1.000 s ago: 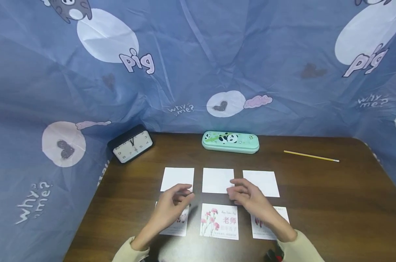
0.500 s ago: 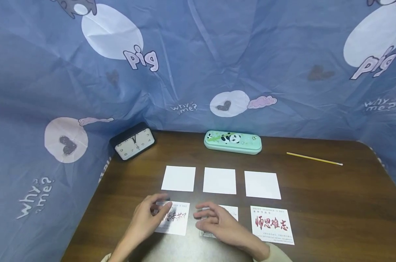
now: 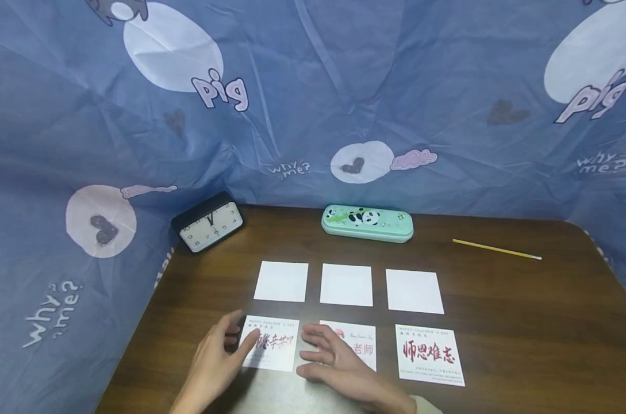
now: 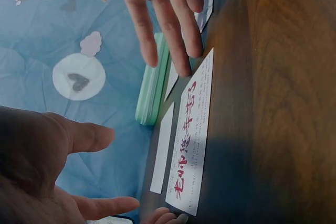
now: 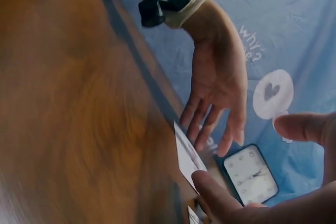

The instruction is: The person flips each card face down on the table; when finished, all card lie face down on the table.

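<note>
Left hand [image 3: 217, 368]: fingers relaxed, holds nothing, thumb on the left printed card [image 3: 269, 351].
Right hand [image 3: 344, 374]: flat, empty, covering the flowered card [image 3: 355, 352].
Change: both hands drew back from the blank cards [image 3: 346, 284]; printed row now handled.

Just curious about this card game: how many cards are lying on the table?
6. Three blank cards form the far row. Three printed cards form the near row: one by the left hand, one under the right hand, one lying uncovered.

Dim even light, blurred wrist views
</note>
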Motion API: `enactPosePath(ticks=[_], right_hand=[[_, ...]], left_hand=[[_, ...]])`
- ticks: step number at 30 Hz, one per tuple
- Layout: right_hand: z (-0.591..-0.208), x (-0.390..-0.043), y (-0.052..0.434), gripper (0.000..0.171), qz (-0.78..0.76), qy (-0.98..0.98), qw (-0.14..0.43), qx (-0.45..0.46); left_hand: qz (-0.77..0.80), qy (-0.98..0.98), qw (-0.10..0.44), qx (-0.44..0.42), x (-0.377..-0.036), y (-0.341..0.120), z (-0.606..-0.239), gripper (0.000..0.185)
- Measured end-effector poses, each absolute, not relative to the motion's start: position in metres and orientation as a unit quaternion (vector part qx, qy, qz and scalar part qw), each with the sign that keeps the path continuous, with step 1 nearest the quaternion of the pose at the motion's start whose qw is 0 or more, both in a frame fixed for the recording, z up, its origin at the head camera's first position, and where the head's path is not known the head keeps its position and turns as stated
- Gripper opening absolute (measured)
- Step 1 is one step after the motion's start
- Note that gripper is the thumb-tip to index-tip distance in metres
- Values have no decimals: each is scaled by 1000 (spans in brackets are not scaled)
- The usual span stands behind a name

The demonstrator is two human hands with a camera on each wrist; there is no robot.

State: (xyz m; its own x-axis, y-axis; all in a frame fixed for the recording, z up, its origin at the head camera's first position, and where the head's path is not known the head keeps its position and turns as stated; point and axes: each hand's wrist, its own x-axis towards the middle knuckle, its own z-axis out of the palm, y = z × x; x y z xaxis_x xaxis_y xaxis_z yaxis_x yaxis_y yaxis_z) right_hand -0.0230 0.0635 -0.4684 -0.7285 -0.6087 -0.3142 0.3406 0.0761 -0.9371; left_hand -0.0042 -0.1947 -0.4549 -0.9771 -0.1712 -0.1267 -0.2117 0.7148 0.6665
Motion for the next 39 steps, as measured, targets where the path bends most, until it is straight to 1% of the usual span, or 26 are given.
enactPosePath(ticks=[2,5,13,17,20,24,27,30,36,39], right_hand=[[-470,-21,61,77,-695,615,362,-83],[-470,-18,58,77,-720,590,361,-60],[-470,-12,53,67,-757,550,352,-4],[-473,-12,52,65,-772,531,348,10],[-473,-13,51,62,-784,514,346,30],[-473,-15,53,63,-793,499,346,55],[-473,-17,54,66,-790,502,348,60],[-472,-19,55,65,-786,509,347,54],[-472,-24,50,58,-787,516,336,44],[-472,-26,43,52,-788,515,337,35]], left_hand=[[366,924,33,-108,-2,-195,-455,65],[377,919,33,-110,1,-195,-455,63],[401,907,26,-127,4,-194,-454,49],[408,904,25,-128,4,-193,-455,48],[407,905,21,-122,3,-193,-455,50],[404,906,22,-123,3,-190,-456,53],[393,911,26,-126,3,-186,-455,56],[371,920,29,-120,5,-182,-455,62],[330,936,64,-106,10,-170,-449,81],[316,940,82,-98,12,-164,-445,83]])
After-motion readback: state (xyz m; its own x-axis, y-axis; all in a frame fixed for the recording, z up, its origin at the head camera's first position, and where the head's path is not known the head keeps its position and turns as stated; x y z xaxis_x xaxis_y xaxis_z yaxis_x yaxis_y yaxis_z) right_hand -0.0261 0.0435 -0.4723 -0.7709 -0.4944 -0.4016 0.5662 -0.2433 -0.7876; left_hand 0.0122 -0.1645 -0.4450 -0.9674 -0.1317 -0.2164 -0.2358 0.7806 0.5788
